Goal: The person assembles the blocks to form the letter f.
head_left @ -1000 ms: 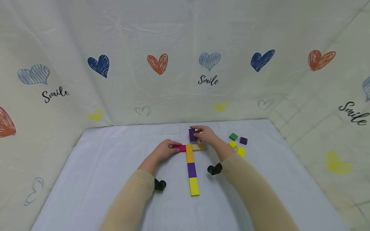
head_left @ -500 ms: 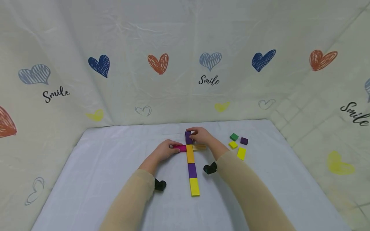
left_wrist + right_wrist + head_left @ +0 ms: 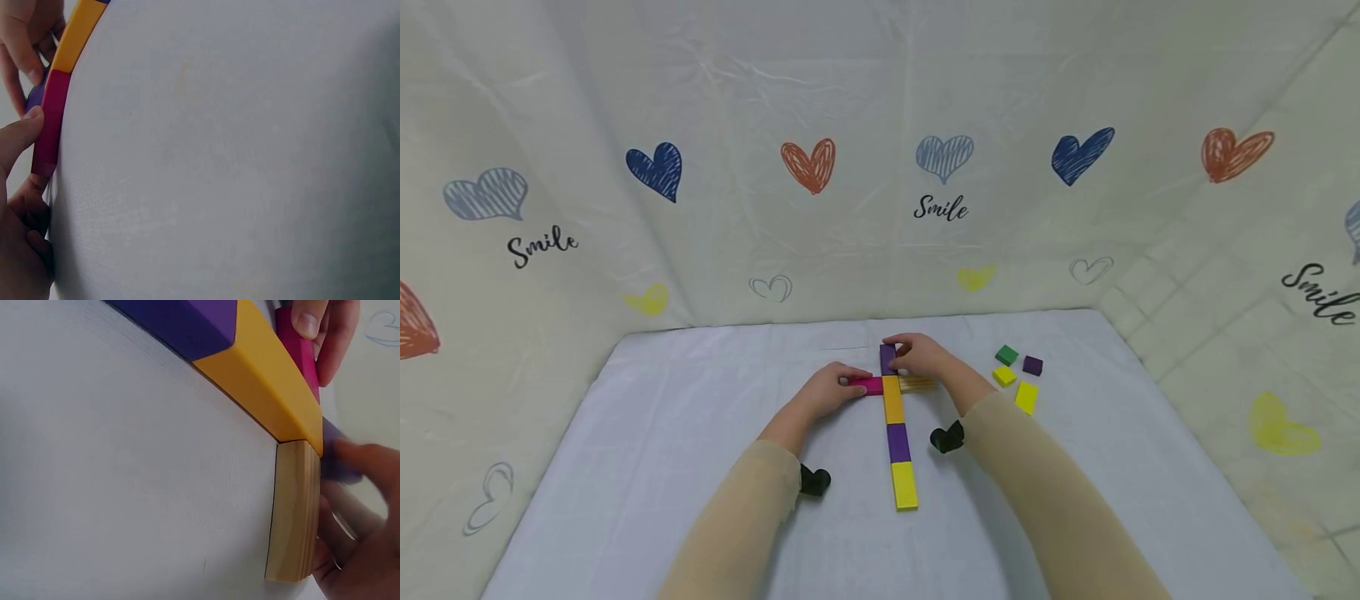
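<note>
A row of blocks runs away from me on the white cloth: a yellow block [image 3: 905,486], a purple block [image 3: 898,443] and an orange block [image 3: 892,402]. Beyond the orange one stands another purple block [image 3: 887,359], its near end against the orange end; my right hand [image 3: 922,356] pinches it between thumb and fingers. To the left, my left hand [image 3: 826,392] holds a magenta block [image 3: 53,119] that touches the orange block's side. A bare wooden block [image 3: 290,512] with a ridged face lies against the orange block's right side, below my right hand.
Loose blocks lie on the right: a green block [image 3: 1007,355], a dark purple block [image 3: 1032,366], a small yellow block [image 3: 1003,376] and a longer yellow block [image 3: 1026,397], partly behind the right forearm. A cloth wall [image 3: 865,242] with hearts closes off the back.
My right hand has brought the purple block left and nearer, from beyond the wooden block to the orange block's far end. My left hand has stayed on the magenta block.
</note>
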`<state>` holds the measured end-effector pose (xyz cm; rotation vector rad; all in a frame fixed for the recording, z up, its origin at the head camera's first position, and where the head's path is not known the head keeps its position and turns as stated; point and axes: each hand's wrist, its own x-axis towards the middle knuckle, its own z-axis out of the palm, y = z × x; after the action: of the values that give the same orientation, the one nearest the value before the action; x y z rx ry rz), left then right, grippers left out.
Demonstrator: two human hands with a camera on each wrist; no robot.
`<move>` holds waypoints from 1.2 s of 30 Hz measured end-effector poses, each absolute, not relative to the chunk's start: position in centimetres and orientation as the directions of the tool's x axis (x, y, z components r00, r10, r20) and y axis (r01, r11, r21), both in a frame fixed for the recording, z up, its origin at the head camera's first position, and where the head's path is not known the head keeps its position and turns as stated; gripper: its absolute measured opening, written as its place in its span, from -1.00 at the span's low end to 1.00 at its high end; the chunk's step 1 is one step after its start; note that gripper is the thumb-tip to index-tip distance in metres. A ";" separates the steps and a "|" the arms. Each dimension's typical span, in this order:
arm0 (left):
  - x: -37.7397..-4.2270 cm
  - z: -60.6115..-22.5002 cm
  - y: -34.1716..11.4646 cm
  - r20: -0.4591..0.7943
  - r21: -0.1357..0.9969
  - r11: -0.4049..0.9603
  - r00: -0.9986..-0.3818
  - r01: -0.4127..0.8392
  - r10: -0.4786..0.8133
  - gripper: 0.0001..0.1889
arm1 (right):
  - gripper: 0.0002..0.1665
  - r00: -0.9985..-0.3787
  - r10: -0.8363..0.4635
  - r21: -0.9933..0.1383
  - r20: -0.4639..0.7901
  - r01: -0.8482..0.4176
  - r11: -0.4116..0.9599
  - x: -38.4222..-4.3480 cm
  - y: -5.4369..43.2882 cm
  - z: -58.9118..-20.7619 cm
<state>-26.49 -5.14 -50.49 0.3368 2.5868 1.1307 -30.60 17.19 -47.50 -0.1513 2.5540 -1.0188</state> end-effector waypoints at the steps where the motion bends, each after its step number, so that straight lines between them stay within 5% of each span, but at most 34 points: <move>1: -26.5 -50.5 -5.2 -0.176 0.742 0.664 -0.929 0.093 0.327 -0.70 | -0.40 -0.919 -0.241 -0.679 -0.312 0.038 0.733 -30.6 17.1 -47.5; 22: -26.7 -50.7 -5.2 -0.185 0.733 0.674 -0.928 0.088 0.323 -0.69 | -0.43 -0.933 -0.272 -0.646 -0.234 -0.060 0.761 -30.0 18.0 -47.2; 36: -26.5 -50.6 -5.1 -0.186 0.726 0.683 -0.932 0.083 0.311 -0.69 | -0.42 -0.953 -0.245 -0.622 -0.179 -0.083 0.779 -28.2 22.7 -45.7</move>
<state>-26.49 -5.06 -50.59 0.3125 2.6021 1.1007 -28.17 22.73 -45.69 -0.2557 2.7219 -0.9347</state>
